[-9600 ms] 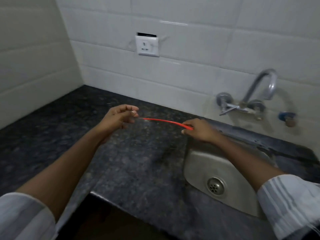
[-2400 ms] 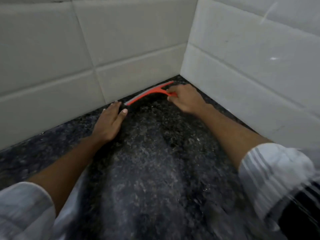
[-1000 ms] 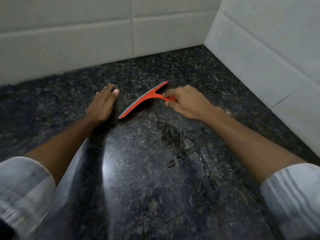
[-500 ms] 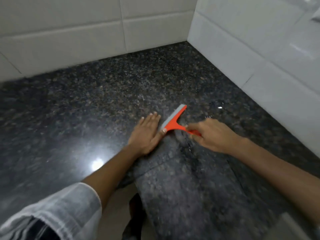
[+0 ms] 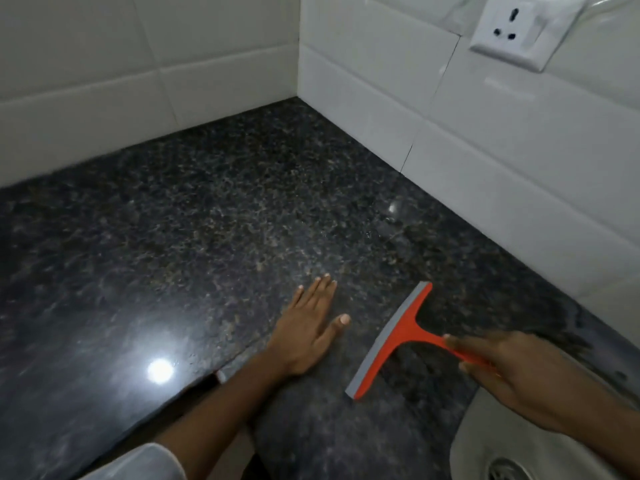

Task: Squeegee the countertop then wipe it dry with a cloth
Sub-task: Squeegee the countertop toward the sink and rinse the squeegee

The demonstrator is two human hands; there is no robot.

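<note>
A red T-shaped squeegee with a grey rubber blade lies blade-down on the dark speckled granite countertop, near the sink. My right hand grips its handle at the lower right. My left hand rests flat on the counter, fingers straight, a little to the left of the blade and apart from it. No cloth is in view.
White tiled walls meet in a corner at the back. A wall socket sits at the top right. The steel sink with its drain is at the bottom right. The counter's front edge runs at the lower left.
The squeegee has been drawn from the far corner toward the sink. My left hand, beside the blade half a second ago, now lies apart from it.
</note>
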